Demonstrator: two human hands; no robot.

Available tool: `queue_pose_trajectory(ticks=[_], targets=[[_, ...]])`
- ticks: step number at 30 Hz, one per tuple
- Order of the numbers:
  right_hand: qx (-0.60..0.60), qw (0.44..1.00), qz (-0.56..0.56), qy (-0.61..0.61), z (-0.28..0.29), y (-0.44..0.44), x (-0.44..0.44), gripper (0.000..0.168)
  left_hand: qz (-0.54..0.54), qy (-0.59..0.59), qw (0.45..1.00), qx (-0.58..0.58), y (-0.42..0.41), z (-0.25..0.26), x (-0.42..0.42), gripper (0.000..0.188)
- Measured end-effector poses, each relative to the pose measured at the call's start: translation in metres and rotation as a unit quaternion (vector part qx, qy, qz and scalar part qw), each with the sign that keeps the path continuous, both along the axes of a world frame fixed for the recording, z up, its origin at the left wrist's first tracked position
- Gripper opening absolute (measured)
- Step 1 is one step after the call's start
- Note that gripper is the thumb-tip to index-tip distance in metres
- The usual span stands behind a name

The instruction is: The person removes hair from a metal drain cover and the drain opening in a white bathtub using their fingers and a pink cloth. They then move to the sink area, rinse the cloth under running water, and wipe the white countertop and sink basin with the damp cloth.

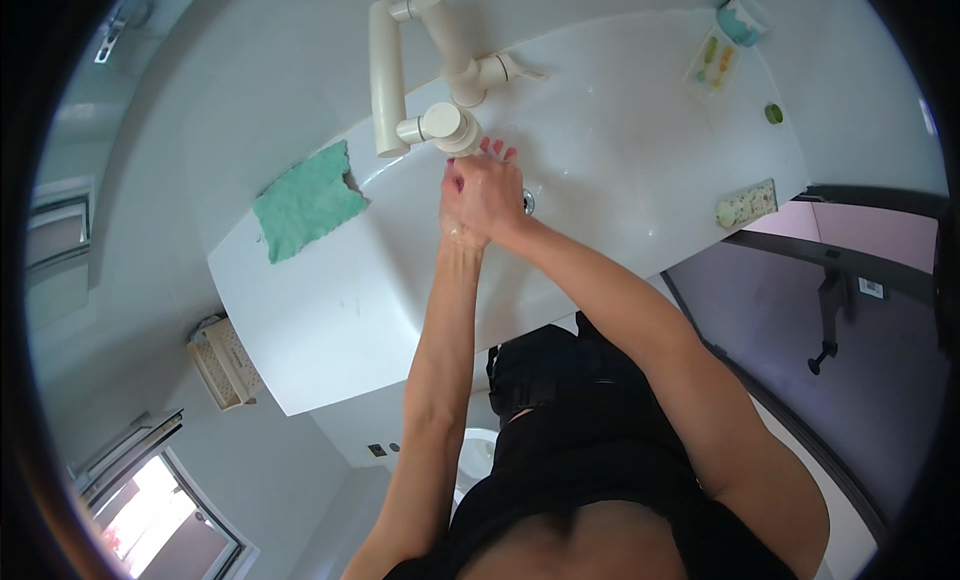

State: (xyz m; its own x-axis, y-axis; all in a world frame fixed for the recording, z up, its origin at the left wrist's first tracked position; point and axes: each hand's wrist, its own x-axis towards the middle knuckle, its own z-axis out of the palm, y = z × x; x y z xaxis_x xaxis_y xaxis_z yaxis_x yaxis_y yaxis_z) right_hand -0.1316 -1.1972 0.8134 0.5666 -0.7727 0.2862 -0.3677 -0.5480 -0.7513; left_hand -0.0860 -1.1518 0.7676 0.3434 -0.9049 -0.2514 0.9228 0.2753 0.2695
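My two hands are pressed together below the outlet of a cream swivel-arm faucet (442, 120), over a white washbasin (600, 175). My right hand (493, 193) lies on top, wrapped over my left hand (452, 218). Wet skin with a little foam or water shows at the left wrist. Several pink fingertips stick out beyond the clasp, but I cannot tell which hand each belongs to. Much of the left hand is covered by the right. A metal drain (529, 202) shows partly beside the right wrist. No running water can be made out.
A green cloth (309, 203) lies on the counter at left. On the right stand a floral tube (747, 203), a small green cap (773, 114), a tray with two small brushes (712, 63) and a teal-white cup (742, 20). A dark door (817, 317) is at right.
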Motion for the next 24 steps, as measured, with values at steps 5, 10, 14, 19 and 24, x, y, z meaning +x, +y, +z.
queue_pose_trajectory(ticks=[5,10,14,19,24], targets=[[0.032,0.994,-0.074,-0.075,-0.036,-0.028,0.005,0.016,-0.064,-0.088,0.956,0.272,0.001,0.011,0.021,0.031],[0.126,0.992,-0.003,-0.025,-0.039,-0.067,-0.055,0.019,-0.174,-0.456,0.737,0.468,0.020,0.037,0.040,0.043],[0.085,0.991,0.084,0.061,-0.050,-0.069,-0.078,0.030,-0.093,-0.330,0.862,0.374,0.018,0.032,0.038,0.033],[0.241,0.953,0.169,-0.078,-0.065,-0.046,-0.062,0.086,-0.071,-0.172,0.951,0.247,0.017,0.019,0.019,0.032],[0.296,0.943,0.127,0.086,-0.075,-0.053,-0.051,0.077,-0.027,-0.097,0.988,0.119,0.038,0.039,0.026,0.035]])
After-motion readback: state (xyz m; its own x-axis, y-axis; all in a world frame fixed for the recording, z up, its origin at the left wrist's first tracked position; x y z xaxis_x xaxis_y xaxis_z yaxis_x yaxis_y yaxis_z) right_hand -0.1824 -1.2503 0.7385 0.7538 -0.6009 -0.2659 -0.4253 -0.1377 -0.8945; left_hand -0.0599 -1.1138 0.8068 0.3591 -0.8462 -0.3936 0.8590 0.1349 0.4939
